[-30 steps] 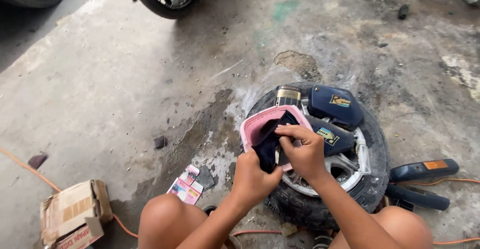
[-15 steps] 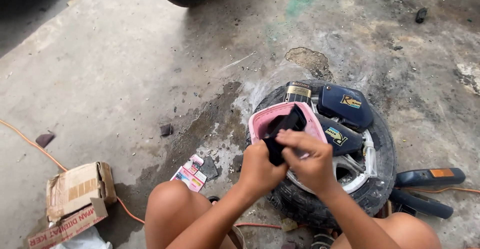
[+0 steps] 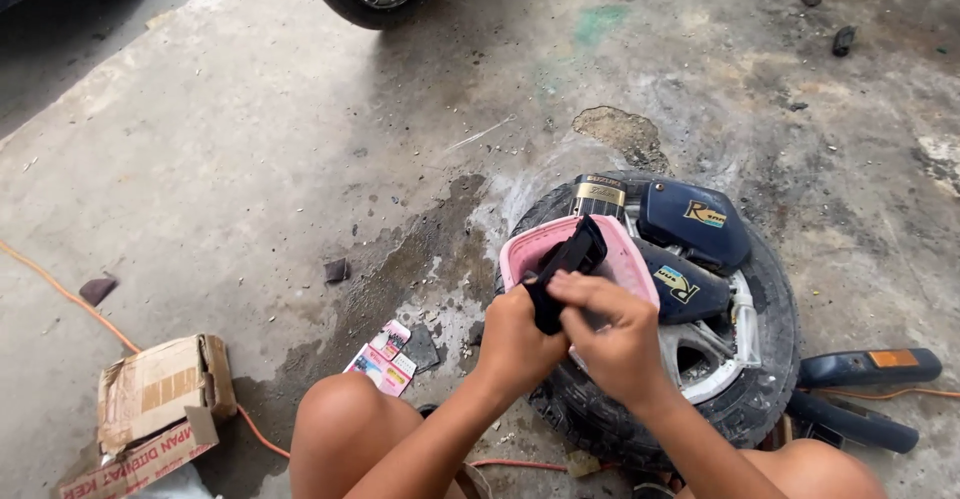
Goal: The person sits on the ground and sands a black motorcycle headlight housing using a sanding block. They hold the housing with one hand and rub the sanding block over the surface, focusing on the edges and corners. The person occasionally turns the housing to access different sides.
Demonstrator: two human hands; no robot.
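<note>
Both hands now closed together on black part [image 3: 565, 269], over pink tub [image 3: 625, 259] on wheel with tyre [image 3: 770, 359].
Left hand [image 3: 515, 344] clamps lower end; right hand [image 3: 610, 334] wraps across front.
A second ago right fingers pinched its top edge; part now tilted, upper end poking up-right.
Blue side covers [image 3: 695, 221] just right of tub.
Cardboard box [image 3: 155, 409] near left.

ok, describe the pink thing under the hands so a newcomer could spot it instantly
Find the tyre with its white rim lying flat on the wet concrete floor. On its near-left edge sits a pink plastic basin, just behind both hands, which hold a black part over it. It is the only pink, open container; its neighbours are dark blue motorcycle covers.
</note>
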